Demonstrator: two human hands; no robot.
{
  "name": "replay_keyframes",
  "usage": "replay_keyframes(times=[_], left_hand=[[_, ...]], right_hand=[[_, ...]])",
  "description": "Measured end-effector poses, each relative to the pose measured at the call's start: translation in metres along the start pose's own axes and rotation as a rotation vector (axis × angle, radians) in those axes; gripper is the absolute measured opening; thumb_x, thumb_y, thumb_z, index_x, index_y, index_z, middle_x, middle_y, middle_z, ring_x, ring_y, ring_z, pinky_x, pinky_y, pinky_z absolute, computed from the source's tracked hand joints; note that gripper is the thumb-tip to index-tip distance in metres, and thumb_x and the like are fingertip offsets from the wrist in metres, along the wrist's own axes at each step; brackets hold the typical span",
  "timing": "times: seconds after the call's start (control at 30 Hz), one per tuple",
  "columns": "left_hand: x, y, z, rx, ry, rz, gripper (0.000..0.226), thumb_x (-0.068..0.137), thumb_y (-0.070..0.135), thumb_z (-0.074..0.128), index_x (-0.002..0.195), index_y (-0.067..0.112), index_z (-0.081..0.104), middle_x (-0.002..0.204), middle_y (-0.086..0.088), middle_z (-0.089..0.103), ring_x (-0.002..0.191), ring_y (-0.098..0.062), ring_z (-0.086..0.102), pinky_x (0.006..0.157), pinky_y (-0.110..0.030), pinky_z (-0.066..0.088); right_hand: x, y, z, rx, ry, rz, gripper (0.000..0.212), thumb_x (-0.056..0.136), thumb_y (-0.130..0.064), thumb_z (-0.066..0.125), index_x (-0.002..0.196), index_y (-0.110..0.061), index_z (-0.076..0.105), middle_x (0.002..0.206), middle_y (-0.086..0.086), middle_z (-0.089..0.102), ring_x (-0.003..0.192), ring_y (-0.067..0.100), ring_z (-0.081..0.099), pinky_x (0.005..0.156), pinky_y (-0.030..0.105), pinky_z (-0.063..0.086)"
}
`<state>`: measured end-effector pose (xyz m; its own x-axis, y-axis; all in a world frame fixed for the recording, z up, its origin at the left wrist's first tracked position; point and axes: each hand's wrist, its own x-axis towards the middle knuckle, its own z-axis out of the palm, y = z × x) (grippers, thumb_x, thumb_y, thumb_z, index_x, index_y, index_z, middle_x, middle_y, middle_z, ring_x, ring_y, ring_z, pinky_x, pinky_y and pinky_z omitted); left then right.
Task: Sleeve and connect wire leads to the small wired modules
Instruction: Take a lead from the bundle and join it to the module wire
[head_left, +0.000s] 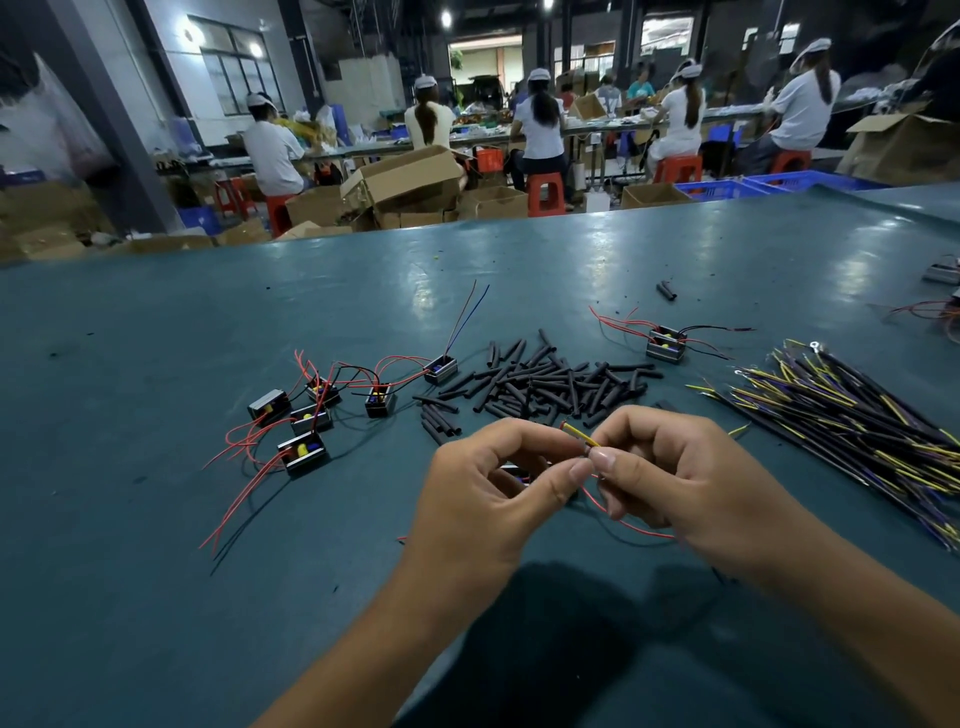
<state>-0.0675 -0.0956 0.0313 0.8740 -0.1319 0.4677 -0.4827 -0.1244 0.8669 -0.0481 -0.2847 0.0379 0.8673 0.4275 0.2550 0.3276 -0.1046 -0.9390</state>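
My left hand (488, 493) cups a small black wired module (519, 474), mostly hidden behind the fingers. My right hand (670, 478) pinches a yellow wire lead (581, 435) against the left thumb tip, and a red lead (634, 527) loops down below both hands. A pile of short black sleeves (550, 384) lies just beyond the hands. Several small modules with red and black leads (322, 410) sit to the left. One module (666, 344) rests apart at the right. A bundle of black and yellow wire leads (862, 421) fans out at the far right.
The green table (156, 597) stretches wide, with its far edge near the top. A loose black sleeve (666, 291) lies farther back. More modules (943, 273) sit at the right edge. Beyond the table, seated people work amid cardboard boxes (410, 179) and blue crates (727, 188).
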Motion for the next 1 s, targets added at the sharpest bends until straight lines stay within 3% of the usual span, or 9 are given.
replay_keyframes(times=[0.07, 0.2, 0.4, 0.47, 0.6, 0.73, 0.83, 0.93, 1.0], left_hand=[[0.000, -0.001, 0.000, 0.012, 0.028, 0.002, 0.006, 0.084, 0.024, 0.078, 0.089, 0.020, 0.077, 0.083, -0.001, 0.076, 0.071, -0.026, 0.070, 0.061, -0.044, 0.054], [0.000, -0.005, -0.001, 0.157, 0.037, 0.045, 0.003, 0.088, 0.024, 0.075, 0.086, 0.022, 0.076, 0.076, 0.008, 0.073, 0.058, 0.002, 0.058, 0.052, -0.017, 0.042], [0.002, -0.005, 0.004, -0.369, -0.004, -0.524, 0.018, 0.086, 0.020, 0.073, 0.069, 0.019, 0.076, 0.065, 0.004, 0.063, 0.058, -0.006, 0.053, 0.050, -0.019, 0.041], [0.003, -0.008, 0.004, -0.395, -0.012, -0.564, 0.018, 0.084, 0.023, 0.074, 0.066, 0.019, 0.075, 0.065, 0.004, 0.062, 0.057, -0.006, 0.053, 0.050, -0.019, 0.042], [0.010, -0.010, -0.003, -0.273, 0.077, -0.318, 0.016, 0.078, 0.029, 0.073, 0.070, 0.015, 0.072, 0.062, 0.001, 0.063, 0.052, -0.007, 0.051, 0.048, -0.016, 0.042], [0.016, -0.021, -0.016, -0.096, 0.206, -0.216, 0.031, 0.088, 0.038, 0.068, 0.068, 0.015, 0.066, 0.063, -0.001, 0.060, 0.059, -0.012, 0.053, 0.055, -0.023, 0.046], [0.018, -0.029, -0.021, -0.001, 0.254, -0.186, 0.032, 0.095, 0.032, 0.066, 0.071, 0.011, 0.061, 0.063, -0.001, 0.057, 0.058, -0.013, 0.049, 0.054, -0.026, 0.044], [0.020, -0.031, -0.021, 0.172, 0.237, -0.108, 0.009, 0.094, 0.016, 0.069, 0.087, 0.019, 0.064, 0.074, 0.010, 0.063, 0.067, -0.009, 0.055, 0.064, -0.026, 0.049], [0.019, -0.031, -0.018, 0.272, 0.180, -0.034, 0.016, 0.091, 0.008, 0.070, 0.097, 0.021, 0.065, 0.086, 0.010, 0.066, 0.076, -0.009, 0.060, 0.070, -0.026, 0.051]], right_hand=[[0.001, 0.000, 0.002, 0.010, -0.011, 0.008, 0.010, 0.090, -0.032, 0.059, 0.084, -0.025, 0.064, 0.063, 0.007, 0.065, 0.050, 0.017, 0.035, 0.046, 0.025, 0.026], [0.000, 0.001, 0.002, 0.024, -0.003, 0.006, 0.010, 0.089, -0.032, 0.059, 0.085, -0.025, 0.065, 0.064, 0.007, 0.066, 0.051, 0.017, 0.035, 0.046, 0.026, 0.026], [0.000, 0.003, -0.004, -0.140, 0.038, -0.059, 0.009, 0.097, -0.018, 0.061, 0.089, -0.020, 0.065, 0.066, 0.003, 0.068, 0.052, 0.001, 0.049, 0.053, 0.010, 0.037], [0.001, 0.002, -0.008, -0.159, 0.070, -0.068, 0.007, 0.096, -0.013, 0.060, 0.091, -0.017, 0.063, 0.066, 0.004, 0.069, 0.051, 0.002, 0.049, 0.053, 0.011, 0.038], [0.006, 0.001, -0.021, 0.015, 0.205, -0.049, 0.012, 0.091, -0.020, 0.059, 0.097, -0.010, 0.057, 0.070, 0.013, 0.070, 0.048, 0.012, 0.039, 0.044, 0.016, 0.034], [0.009, 0.012, -0.023, -0.195, 0.284, -0.008, 0.006, 0.099, -0.016, 0.056, 0.095, -0.019, 0.052, 0.073, 0.004, 0.074, 0.047, 0.013, 0.045, 0.047, 0.020, 0.040], [0.010, 0.020, -0.023, -0.312, 0.316, 0.043, 0.016, 0.100, -0.019, 0.054, 0.095, -0.031, 0.045, 0.073, -0.002, 0.075, 0.046, 0.013, 0.050, 0.052, 0.024, 0.041], [0.010, 0.020, -0.022, -0.331, 0.311, 0.075, 0.026, 0.099, -0.018, 0.053, 0.091, -0.040, 0.042, 0.075, -0.004, 0.075, 0.047, 0.012, 0.052, 0.054, 0.024, 0.041], [0.010, 0.019, -0.020, -0.310, 0.299, 0.088, 0.023, 0.098, -0.016, 0.053, 0.094, -0.036, 0.042, 0.075, -0.004, 0.075, 0.048, 0.012, 0.052, 0.052, 0.021, 0.042]])
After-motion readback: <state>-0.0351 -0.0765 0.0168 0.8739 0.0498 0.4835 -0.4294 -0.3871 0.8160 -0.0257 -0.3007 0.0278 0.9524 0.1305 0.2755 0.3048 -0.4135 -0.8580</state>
